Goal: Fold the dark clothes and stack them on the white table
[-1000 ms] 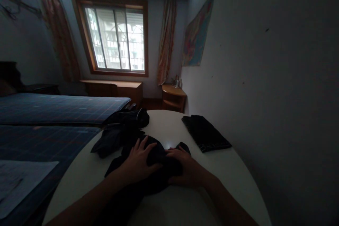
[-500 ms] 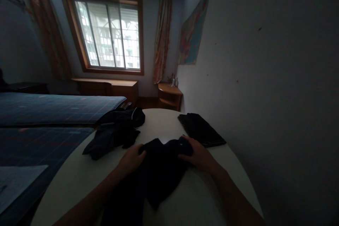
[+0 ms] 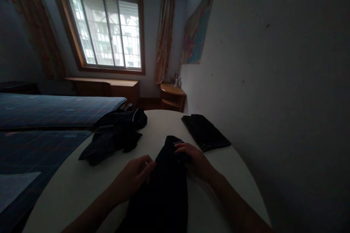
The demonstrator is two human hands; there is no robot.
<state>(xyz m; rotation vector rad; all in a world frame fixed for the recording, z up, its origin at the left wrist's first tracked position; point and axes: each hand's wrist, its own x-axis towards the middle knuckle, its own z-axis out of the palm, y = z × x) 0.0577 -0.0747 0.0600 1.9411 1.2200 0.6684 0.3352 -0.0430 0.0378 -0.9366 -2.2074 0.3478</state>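
Note:
A dark garment [image 3: 165, 185] lies lengthwise on the white round table [image 3: 71, 185], running from the near edge toward the middle. My left hand [image 3: 133, 176] pinches its left edge with closed fingers. My right hand [image 3: 195, 158] grips the garment's far right end, fingers curled over the cloth. The room is dim and the cloth's detail is hard to make out.
A folded dark cloth [image 3: 205, 136] lies at the table's far right by the wall. A heap of dark clothes [image 3: 115, 136] sits at the far left. A bed with a blue plaid cover [image 3: 49, 113] stands left. Beyond are a window [image 3: 105, 34] and wooden furniture [image 3: 172, 96].
The garment was bunched under both flat hands. It is now drawn into a long narrow strip, with my hands moved to its edges. The view shifted slightly right.

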